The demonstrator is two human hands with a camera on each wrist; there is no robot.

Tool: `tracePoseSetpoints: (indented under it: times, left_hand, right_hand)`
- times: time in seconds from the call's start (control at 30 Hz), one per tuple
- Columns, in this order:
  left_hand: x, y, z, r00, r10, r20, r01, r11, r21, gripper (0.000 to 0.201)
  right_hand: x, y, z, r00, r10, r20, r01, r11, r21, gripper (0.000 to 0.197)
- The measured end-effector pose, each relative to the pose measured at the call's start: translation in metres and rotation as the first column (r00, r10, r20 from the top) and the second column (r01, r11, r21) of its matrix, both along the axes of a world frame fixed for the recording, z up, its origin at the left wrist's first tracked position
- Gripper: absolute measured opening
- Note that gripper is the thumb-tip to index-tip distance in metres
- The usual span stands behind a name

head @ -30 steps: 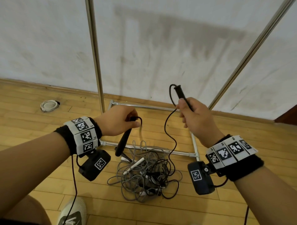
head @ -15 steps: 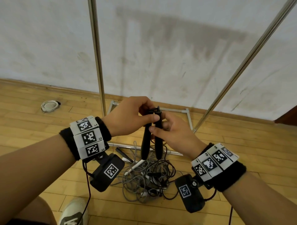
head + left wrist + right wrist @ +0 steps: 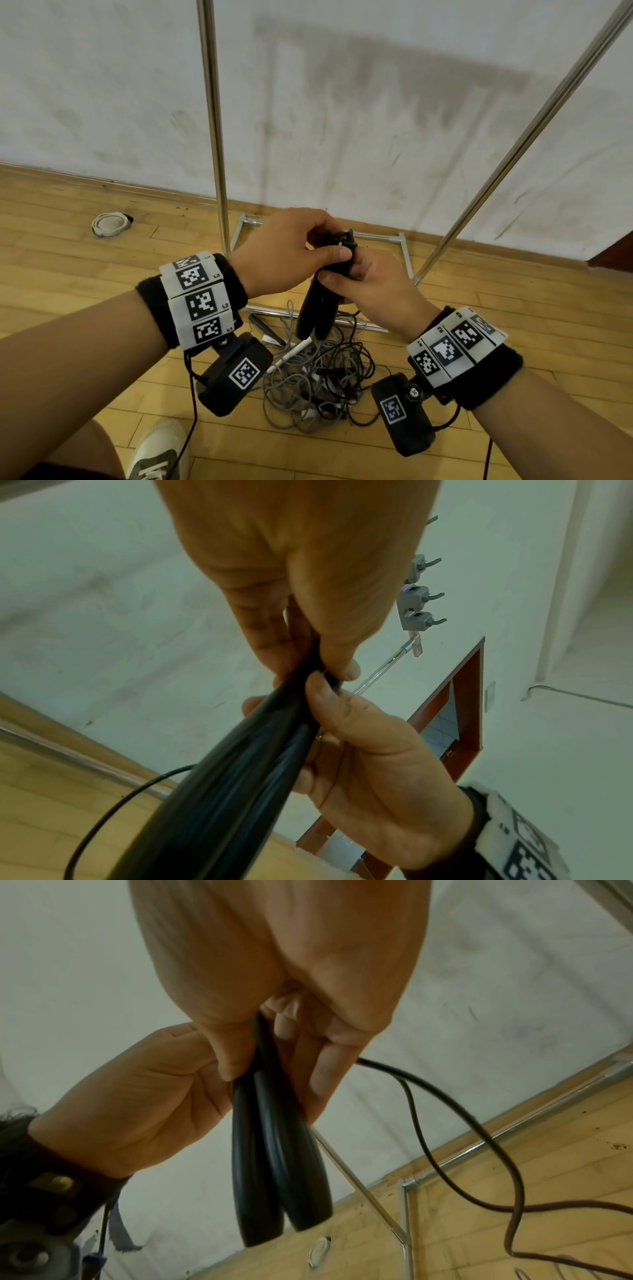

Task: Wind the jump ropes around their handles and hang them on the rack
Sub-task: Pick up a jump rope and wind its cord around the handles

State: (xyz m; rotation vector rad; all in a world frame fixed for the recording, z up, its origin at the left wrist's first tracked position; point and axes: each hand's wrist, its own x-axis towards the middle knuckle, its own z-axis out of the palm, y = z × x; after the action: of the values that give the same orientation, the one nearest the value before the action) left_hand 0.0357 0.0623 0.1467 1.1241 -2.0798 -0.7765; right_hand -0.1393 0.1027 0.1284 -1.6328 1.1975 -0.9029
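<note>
Two black jump rope handles (image 3: 317,308) hang side by side, tips down, in front of me. My left hand (image 3: 291,250) pinches their upper ends from the left, thumb across them. My right hand (image 3: 363,277) grips the same upper ends from the right. In the left wrist view the handles (image 3: 232,772) run between both hands' fingers. In the right wrist view the handles (image 3: 274,1156) point down, and their black rope (image 3: 479,1137) trails off toward the floor. A tangle of grey and black jump ropes (image 3: 318,377) lies on the floor below. The metal rack (image 3: 214,120) stands behind.
The rack's base frame (image 3: 404,253) lies on the wooden floor against a white wall. Grey hooks (image 3: 419,607) sit at the rack's top. A white round floor fitting (image 3: 111,224) is at the left. My shoe (image 3: 156,452) is near the pile.
A second ago my hands were apart, each holding one handle. They have come together, and both handles now hang side by side, held by both hands.
</note>
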Motion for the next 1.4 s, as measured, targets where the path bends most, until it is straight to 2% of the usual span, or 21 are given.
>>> tracePoseSetpoints:
  times: [0.1,0.17,0.2,0.27,0.3,0.37,0.47,0.53,0.67,0.77,0.87,0.93,1.0,1.07,1.13,1.23,1.4]
  left_hand:
    - [-0.001,-0.002,0.002,1.0,0.021,0.018,-0.021,0.999,-0.048,0.042]
    - [-0.001,-0.001,0.002,0.993,0.013,0.12,-0.009,0.999,-0.035,0.064]
    - [-0.001,0.0,0.001,0.982,-0.001,0.187,0.005,1.0,-0.02,0.067]
    - [-0.003,0.003,-0.002,0.963,-0.082,0.256,0.078,0.997,0.028,0.047]
    - [-0.005,0.005,-0.003,0.961,-0.132,0.244,0.121,0.991,0.06,0.036]
    - [-0.01,0.008,-0.005,0.972,-0.187,0.141,0.17,0.977,0.129,0.027]
    - [-0.014,0.011,-0.005,0.982,-0.164,-0.094,0.184,0.946,0.266,0.027]
    - [-0.016,0.013,-0.004,0.967,-0.175,-0.183,0.226,0.922,0.315,0.025]
    - [-0.014,0.012,0.0,0.969,-0.203,-0.144,0.235,0.936,0.262,0.011]
    - [-0.006,0.007,0.008,0.975,-0.19,-0.115,0.211,0.953,0.219,0.007]
    - [0.002,0.0,0.017,0.979,-0.171,-0.113,0.193,0.955,0.224,0.013]
    - [0.004,0.0,0.022,0.973,-0.192,-0.131,0.219,0.947,0.233,0.014]
    - [0.004,0.003,0.026,0.963,-0.223,-0.151,0.254,0.939,0.234,0.013]
    - [0.002,0.007,0.029,0.955,-0.25,-0.159,0.282,0.933,0.222,0.013]
    - [0.001,0.009,0.033,0.955,-0.254,-0.156,0.281,0.939,0.196,0.012]
    - [0.004,0.007,0.041,0.963,-0.179,-0.202,0.21,0.968,0.14,0.007]
    - [0.012,0.002,0.045,0.973,-0.065,-0.223,0.09,0.991,0.103,0.003]
  right_hand:
    - [-0.005,-0.006,0.009,0.997,-0.032,0.07,0.033,0.999,-0.014,0.014]
    - [-0.01,-0.011,0.016,0.981,-0.117,0.157,0.121,0.992,-0.019,0.01]
    - [-0.012,-0.013,0.019,0.964,-0.163,0.209,0.17,0.985,-0.017,0.008]
    - [-0.016,-0.015,0.024,0.929,-0.217,0.301,0.234,0.972,-0.022,0.005]
    - [-0.017,-0.016,0.025,0.915,-0.226,0.334,0.248,0.968,-0.025,0.005]
    - [-0.016,-0.015,0.026,0.897,-0.232,0.377,0.26,0.965,-0.025,0.006]
    - [-0.016,-0.014,0.026,0.882,-0.229,0.411,0.269,0.962,-0.04,0.01]
    - [-0.016,-0.012,0.026,0.891,-0.222,0.397,0.272,0.96,-0.072,0.011]
    - [-0.02,-0.008,0.031,0.93,-0.196,0.311,0.231,0.97,-0.081,0.011]
    - [-0.037,-0.009,0.041,0.984,-0.158,0.08,0.168,0.976,-0.136,0.016]
    - [-0.055,-0.011,0.047,0.936,-0.324,-0.136,0.276,0.917,-0.288,0.021]
    - [-0.06,-0.015,0.045,0.873,-0.451,-0.184,0.353,0.847,-0.397,0.029]
    - [-0.06,-0.017,0.043,0.852,-0.452,-0.263,0.305,0.838,-0.452,0.032]
    - [-0.06,-0.019,0.04,0.848,-0.377,-0.372,0.187,0.87,-0.456,0.029]
    - [-0.06,-0.017,0.04,0.873,-0.318,-0.37,0.144,0.892,-0.428,0.017]
    - [-0.063,-0.012,0.044,0.938,-0.239,-0.252,0.158,0.94,-0.302,0.024]
    - [-0.07,-0.005,0.059,0.934,-0.351,-0.07,0.321,0.908,-0.271,0.035]
